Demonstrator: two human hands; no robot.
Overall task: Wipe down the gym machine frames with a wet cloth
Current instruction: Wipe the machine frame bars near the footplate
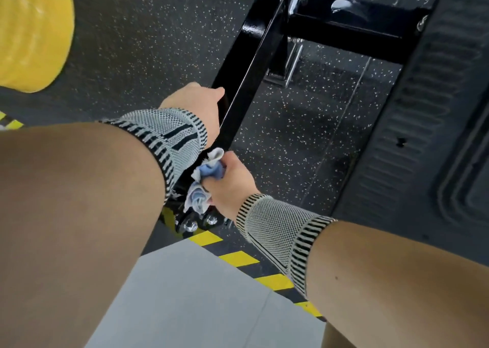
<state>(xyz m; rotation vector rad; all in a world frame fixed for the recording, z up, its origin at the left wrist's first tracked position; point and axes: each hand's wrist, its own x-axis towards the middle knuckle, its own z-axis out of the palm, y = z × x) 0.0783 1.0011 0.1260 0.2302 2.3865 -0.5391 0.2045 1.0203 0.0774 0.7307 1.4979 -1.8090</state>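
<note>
The right hand (232,186) squeezes the blue cloth (209,174) against the black frame bar (246,64). The left hand (197,104) grips the bar higher up. A yellow plate (31,30) sits nearby on the speckled floor (158,43).

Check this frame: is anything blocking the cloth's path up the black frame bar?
Yes: the left hand rests on the black frame bar just ahead of the cloth gripped by the right hand. Beyond it the bar looks unobstructed.
</note>
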